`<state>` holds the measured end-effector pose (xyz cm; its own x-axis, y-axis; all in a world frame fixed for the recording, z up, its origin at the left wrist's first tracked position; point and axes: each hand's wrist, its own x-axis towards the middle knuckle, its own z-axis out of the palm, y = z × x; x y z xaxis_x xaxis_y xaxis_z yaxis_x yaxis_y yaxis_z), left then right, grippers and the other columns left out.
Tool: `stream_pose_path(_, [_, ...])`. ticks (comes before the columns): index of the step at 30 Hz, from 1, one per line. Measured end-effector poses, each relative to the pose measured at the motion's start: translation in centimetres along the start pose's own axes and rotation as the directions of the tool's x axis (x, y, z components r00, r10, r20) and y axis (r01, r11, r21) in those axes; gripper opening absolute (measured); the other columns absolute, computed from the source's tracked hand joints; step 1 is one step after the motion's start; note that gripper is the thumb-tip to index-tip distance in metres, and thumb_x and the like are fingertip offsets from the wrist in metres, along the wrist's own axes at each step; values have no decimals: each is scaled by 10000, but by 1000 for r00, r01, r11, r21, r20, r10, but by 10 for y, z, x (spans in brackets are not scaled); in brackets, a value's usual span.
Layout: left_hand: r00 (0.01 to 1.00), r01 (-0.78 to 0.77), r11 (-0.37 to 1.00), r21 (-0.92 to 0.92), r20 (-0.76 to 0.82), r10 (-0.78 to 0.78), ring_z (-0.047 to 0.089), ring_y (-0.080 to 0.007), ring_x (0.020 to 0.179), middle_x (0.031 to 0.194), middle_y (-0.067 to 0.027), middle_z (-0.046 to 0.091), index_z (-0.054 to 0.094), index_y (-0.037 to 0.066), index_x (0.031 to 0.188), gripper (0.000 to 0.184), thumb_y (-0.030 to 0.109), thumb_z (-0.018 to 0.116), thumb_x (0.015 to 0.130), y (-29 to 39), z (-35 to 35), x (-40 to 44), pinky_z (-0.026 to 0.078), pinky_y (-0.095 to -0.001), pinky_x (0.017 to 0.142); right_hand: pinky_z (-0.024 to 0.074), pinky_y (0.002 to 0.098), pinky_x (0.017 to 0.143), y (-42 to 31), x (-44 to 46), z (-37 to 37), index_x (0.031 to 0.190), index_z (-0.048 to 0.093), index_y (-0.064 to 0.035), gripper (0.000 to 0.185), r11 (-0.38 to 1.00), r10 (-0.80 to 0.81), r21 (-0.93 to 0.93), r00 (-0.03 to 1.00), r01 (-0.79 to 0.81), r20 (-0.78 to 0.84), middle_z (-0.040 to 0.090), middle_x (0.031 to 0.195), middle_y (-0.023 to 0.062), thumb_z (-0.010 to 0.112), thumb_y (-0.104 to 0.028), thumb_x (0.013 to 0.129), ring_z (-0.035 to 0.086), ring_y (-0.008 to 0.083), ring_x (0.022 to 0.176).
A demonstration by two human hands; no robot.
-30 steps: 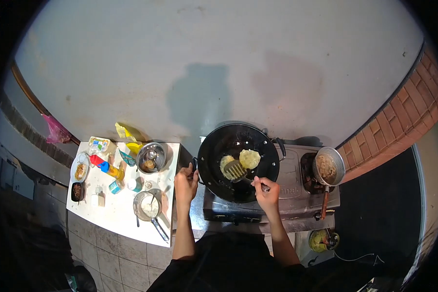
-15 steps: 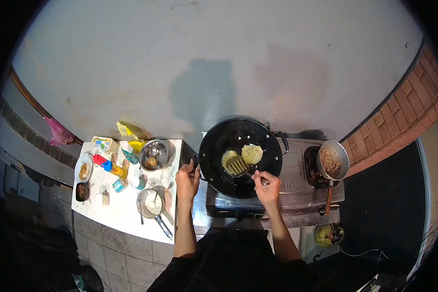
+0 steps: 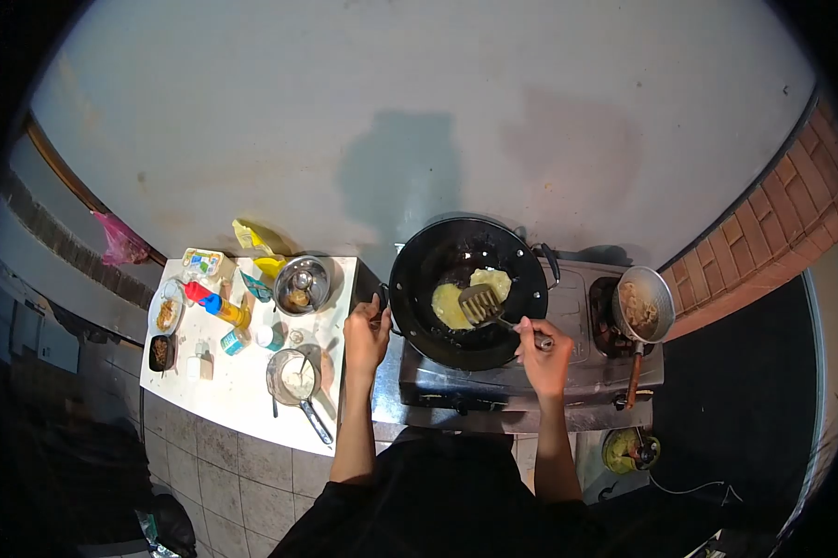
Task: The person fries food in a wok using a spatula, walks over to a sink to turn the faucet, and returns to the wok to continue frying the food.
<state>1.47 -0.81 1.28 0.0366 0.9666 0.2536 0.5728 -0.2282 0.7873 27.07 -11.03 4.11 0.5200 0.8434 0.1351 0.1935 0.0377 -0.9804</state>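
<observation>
A black wok [image 3: 428,339] sits on the stove with two pale yellow fritters in it, a left fritter [image 3: 449,312] and a right fritter [image 3: 495,280], lying close together. My right hand [image 3: 545,353] is closed round the handle of a slotted spatula [image 3: 480,304]. The spatula's blade is between the fritters, overlapping the edges of both. At the wok's left side, my left hand [image 3: 367,337] has its fingers curled at the wok's loop handle [image 3: 385,298]; the exact grip is partly hidden.
A saucepan [image 3: 662,296] of food stands on the right burner of the steel stove [image 3: 568,381]. On the white table [image 3: 224,395] at left are a steel bowl [image 3: 319,272], a pan with white batter [image 3: 298,377], bottles [image 3: 224,309] and a plate [image 3: 155,321]. A brick edge [image 3: 763,228] borders the right.
My right hand and the spatula have moved right; the blade has left the top of the left fritter and is now between the two. My left hand stays by the wok handle.
</observation>
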Motion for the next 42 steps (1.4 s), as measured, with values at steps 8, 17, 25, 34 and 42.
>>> stream_pose_path(8, [1000,14,1000,-23,-7,-14,679,-294,764,844,-234,656,639,-110,1069,296,89,655,852,3,-1,0,500,-339,691,416,231,439,20,-9,14,786,667,29,195,999,-31,-25,998,33,53,621,607,58,629,-111,916,589,88,485])
stream_pose_path(17, [992,-100,994,-31,-84,98,655,-258,635,767,-181,616,637,-91,1045,231,49,640,862,-10,8,-2,500,-322,582,413,295,480,27,2,24,735,662,22,221,972,-124,-192,990,136,75,627,618,123,638,-129,894,586,157,474])
stream_pose_path(25, [997,-14,999,35,-74,16,664,-325,745,863,-208,633,627,-66,1126,306,77,630,856,-7,12,-3,509,-395,647,419,308,502,21,0,28,722,649,30,232,969,-99,-220,992,114,77,627,620,130,637,-125,894,596,186,508])
stream_pose_path(34, [997,-20,1000,-22,-68,19,657,-318,734,864,-212,630,604,-98,1148,333,62,618,856,-7,13,-6,504,-375,656,408,316,509,19,-2,25,731,650,32,215,982,-76,-171,996,81,39,623,631,142,647,-117,885,573,197,506])
stream_pose_path(42, [998,-38,997,60,-42,40,669,-302,731,900,-215,629,600,-90,1163,324,49,604,871,1,7,-6,527,-360,653,399,288,451,16,0,24,728,658,28,234,984,-81,-156,996,86,40,625,588,112,648,-135,895,594,149,462])
